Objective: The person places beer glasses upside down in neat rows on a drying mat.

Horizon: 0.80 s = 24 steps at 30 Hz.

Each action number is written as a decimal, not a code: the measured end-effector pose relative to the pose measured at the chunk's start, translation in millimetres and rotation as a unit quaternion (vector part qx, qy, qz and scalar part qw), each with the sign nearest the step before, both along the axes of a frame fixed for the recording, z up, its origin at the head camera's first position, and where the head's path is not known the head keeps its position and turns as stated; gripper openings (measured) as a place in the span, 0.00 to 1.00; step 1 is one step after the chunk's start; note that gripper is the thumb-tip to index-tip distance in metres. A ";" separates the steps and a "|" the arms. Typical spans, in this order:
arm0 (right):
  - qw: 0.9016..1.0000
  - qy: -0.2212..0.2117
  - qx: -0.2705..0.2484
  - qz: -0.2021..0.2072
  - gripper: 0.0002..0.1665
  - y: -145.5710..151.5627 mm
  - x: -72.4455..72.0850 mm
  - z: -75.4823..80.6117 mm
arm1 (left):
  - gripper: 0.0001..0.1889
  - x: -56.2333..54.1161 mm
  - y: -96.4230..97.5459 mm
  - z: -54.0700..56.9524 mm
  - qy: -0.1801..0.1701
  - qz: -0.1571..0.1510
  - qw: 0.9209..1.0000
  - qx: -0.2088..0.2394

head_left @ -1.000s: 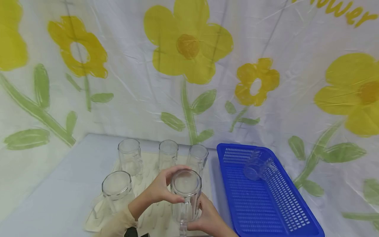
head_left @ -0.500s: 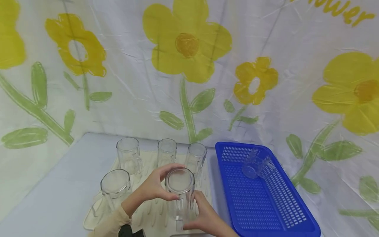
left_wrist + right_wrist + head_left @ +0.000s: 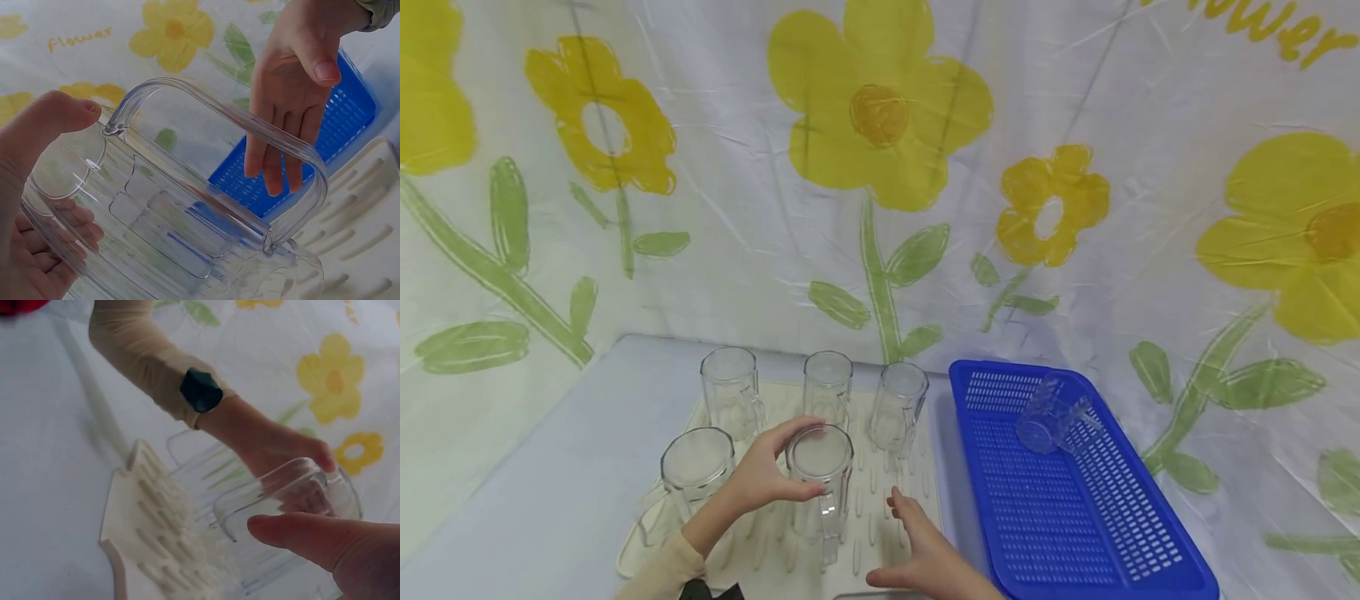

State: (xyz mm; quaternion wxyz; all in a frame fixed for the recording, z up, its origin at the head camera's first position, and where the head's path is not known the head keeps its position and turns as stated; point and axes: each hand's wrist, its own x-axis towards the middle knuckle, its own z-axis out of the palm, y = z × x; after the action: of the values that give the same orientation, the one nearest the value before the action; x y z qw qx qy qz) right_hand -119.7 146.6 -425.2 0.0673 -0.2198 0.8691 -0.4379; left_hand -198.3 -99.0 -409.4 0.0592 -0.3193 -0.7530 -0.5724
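In the head view my left hand (image 3: 760, 483) grips a clear glass mug (image 3: 820, 458) near its upper end, thumb on one side and fingers round the other. The mug stands about upright over the front of a cream ridged drying mat (image 3: 872, 525), its handle towards me; whether its lower rim touches the mat I cannot tell. My right hand (image 3: 925, 550) is to the right of the mug, apart from it, with fingers extended and nothing held. The left wrist view shows the mug's handle (image 3: 219, 109) between my two hands.
Several more clear mugs stand on the mat: one front left (image 3: 696, 467), others along the back, such as the back right mug (image 3: 898, 408). To the right is a blue plastic basket (image 3: 977, 500) with a clear mug (image 3: 1045, 425) lying tilted inside. A flowered curtain (image 3: 737, 208) hangs behind.
The mug has shifted left over the mat in my left hand. My right hand, which held the mug's lower part, has let go and now stays apart on the right.
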 end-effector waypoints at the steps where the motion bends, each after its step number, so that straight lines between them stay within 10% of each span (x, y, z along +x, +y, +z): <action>1: 1.000 -0.003 -0.001 0.002 0.56 0.2 -0.1 -0.5 | 0.37 0.6 -1.4 -1.3 0.000 0.004 1.000 0.001; 14: 0.994 -0.046 -0.020 0.097 0.47 18.6 9.6 28.4 | 0.38 8.4 -11.1 -22.2 -0.065 0.020 0.997 0.038; 24: 0.990 0.015 -0.136 0.033 0.35 33.5 5.7 58.9 | 0.38 13.4 -2.1 -44.8 -0.019 -0.018 0.994 0.103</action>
State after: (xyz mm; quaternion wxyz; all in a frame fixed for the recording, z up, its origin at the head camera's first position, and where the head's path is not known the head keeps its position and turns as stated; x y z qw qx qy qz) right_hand -114.0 180.1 -366.2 0.0380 -0.2616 0.7949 -0.5461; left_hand -184.9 -101.1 -454.2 0.0674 -0.3144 -0.6853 -0.6535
